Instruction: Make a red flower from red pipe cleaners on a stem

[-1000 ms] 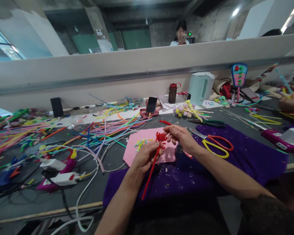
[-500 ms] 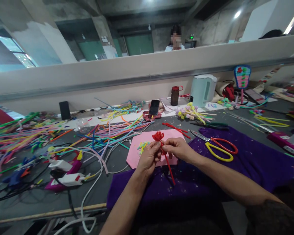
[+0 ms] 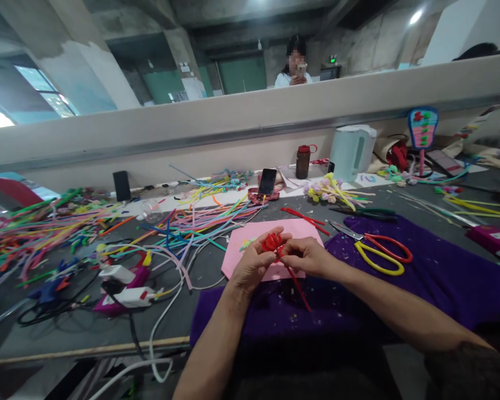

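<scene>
A red pipe-cleaner flower [image 3: 271, 242] with looped petals is held up over a pink sheet [image 3: 244, 255]. My left hand [image 3: 254, 261] is closed around the flower head, its fingers behind and thumb in front. The fingertips of my right hand [image 3: 304, 255] pinch the flower just below its loops, where the exact grip is partly hidden. A straight red stem [image 3: 300, 290] hangs down from there over a purple cloth [image 3: 258, 322]. Loose red pipe cleaners [image 3: 306, 216] lie just behind the sheet. Scissors [image 3: 379, 250] with red and yellow handles rest on the cloth at the right.
Many coloured pipe cleaners [image 3: 200, 219] spread over the left. White cables and a purple power strip [image 3: 129, 289] lie nearer. Behind stand a phone [image 3: 267, 181], a brown bottle [image 3: 303, 162], a kettle [image 3: 350, 153] and bundled flowers [image 3: 327, 189]. A person [image 3: 295, 66] is beyond the partition.
The flower head has tipped over and lowered, and my left fingers have opened out behind it. My right hand stays pinched at its base. The view has shifted slightly left.
</scene>
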Demonstrator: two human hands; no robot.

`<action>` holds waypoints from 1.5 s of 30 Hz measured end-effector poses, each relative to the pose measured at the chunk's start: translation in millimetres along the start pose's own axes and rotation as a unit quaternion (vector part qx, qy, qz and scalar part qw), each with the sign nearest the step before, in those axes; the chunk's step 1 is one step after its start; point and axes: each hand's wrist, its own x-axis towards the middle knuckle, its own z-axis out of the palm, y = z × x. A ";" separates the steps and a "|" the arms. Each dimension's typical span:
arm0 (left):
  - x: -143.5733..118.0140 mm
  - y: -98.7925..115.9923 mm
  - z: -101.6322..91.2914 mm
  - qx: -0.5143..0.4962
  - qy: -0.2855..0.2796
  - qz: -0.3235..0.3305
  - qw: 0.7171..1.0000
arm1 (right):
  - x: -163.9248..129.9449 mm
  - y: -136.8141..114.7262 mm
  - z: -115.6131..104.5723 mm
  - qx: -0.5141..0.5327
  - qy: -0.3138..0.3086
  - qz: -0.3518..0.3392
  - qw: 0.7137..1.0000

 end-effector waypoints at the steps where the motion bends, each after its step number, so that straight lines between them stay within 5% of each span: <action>1: -0.2 -0.5 -0.7 0.004 0.000 0.006 1.000 | -1.4 -1.0 0.2 -0.004 -0.004 -0.006 1.000; 19: -2.2 -0.7 0.7 0.028 0.068 0.029 0.997 | -3.7 -5.1 -1.8 -0.024 -0.033 -0.041 0.998; 45: -5.7 3.9 5.4 0.040 0.071 0.056 0.995 | -5.6 -18.8 -3.1 0.124 -0.077 0.073 0.987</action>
